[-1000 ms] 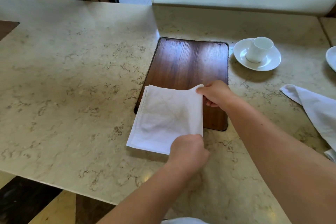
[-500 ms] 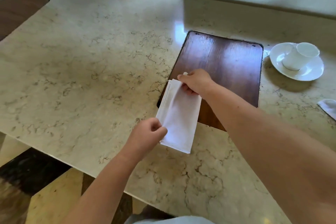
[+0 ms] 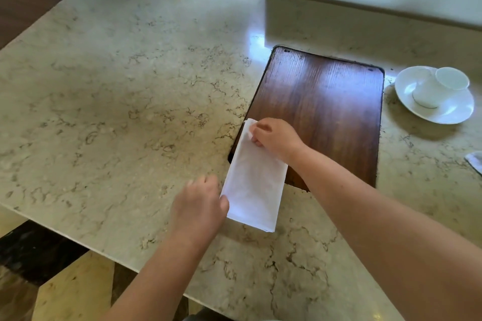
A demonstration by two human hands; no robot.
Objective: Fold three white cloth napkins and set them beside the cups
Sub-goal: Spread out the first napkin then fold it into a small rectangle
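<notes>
While our right hand (image 3: pixel 277 139) pinched the far corner of the napkin (image 3: pixel 254 180), its long axis ran from us toward the wooden board (image 3: pixel 328 109); our left hand (image 3: pixel 199 206), fingers loosely spread, touched its near left edge.

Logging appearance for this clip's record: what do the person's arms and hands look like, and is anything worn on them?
Both arms are bare from the frame's lower edge to the fingers: no sleeves in view. The left hand and right hand carry no gloves, and no watch, bracelet or ring shows on the visible sides. Fingernails are too small and blurred to describe.
</notes>
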